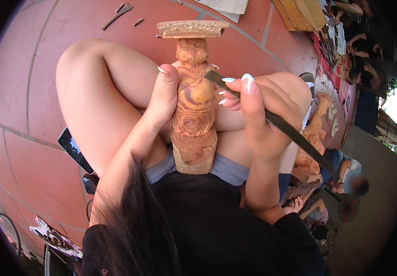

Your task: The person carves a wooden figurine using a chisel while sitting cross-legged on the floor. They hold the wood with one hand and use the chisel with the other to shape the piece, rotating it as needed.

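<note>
Dark hair (134, 221) low in frame; above it the carved wooden figure (194, 106) stands on the lap, long axis running away toward the tiled floor (19, 83). Left hand (164, 99) wraps its left flank. Right hand (258, 115), just beside, pinches a flat metal chisel (276, 122), tip touching the carving's upper right side.

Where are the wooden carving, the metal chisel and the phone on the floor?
wooden carving (194, 119), head view, on its grained middle.
metal chisel (295, 136), head view, on the flat shaft below the right hand.
phone (74, 149), head view, on its dark screen.
</note>
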The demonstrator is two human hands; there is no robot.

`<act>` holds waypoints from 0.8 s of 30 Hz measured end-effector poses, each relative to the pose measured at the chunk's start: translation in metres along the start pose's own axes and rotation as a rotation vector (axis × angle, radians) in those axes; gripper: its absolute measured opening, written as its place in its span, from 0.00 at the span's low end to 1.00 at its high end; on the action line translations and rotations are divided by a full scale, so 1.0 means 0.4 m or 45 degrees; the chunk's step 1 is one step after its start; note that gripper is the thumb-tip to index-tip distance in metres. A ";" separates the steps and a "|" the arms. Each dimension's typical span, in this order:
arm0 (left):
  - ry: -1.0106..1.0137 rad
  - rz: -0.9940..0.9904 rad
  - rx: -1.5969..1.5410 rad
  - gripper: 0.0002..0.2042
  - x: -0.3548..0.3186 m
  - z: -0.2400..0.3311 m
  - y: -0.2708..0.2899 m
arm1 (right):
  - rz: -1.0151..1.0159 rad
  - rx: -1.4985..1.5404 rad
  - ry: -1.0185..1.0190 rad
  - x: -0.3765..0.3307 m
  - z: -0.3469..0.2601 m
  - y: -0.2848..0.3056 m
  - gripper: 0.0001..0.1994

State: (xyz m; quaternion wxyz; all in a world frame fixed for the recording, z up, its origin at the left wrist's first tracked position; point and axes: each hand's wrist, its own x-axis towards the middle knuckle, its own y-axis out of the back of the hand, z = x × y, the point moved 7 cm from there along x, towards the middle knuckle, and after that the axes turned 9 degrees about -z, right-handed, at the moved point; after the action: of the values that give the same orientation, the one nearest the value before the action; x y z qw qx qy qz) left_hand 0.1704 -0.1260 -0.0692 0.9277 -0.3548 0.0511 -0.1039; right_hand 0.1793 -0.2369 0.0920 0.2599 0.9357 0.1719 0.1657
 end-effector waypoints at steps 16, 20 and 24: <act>-0.066 -0.345 -0.693 0.56 -0.013 0.064 -0.061 | 0.191 0.734 -0.108 -0.085 0.074 0.146 0.22; -0.185 -0.443 -0.650 0.57 -0.005 0.104 -0.064 | 0.272 0.736 -0.103 -0.068 0.052 0.183 0.29; -0.206 -0.359 -0.665 0.57 -0.008 0.129 -0.055 | 0.247 0.938 -0.019 -0.077 0.064 0.210 0.33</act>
State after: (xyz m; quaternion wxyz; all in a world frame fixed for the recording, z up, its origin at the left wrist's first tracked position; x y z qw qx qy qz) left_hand 0.1725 -0.1078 -0.0163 0.7826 -0.5920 -0.0479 -0.1864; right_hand 0.1821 -0.3282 0.1103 -0.1095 0.9795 0.1286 0.1100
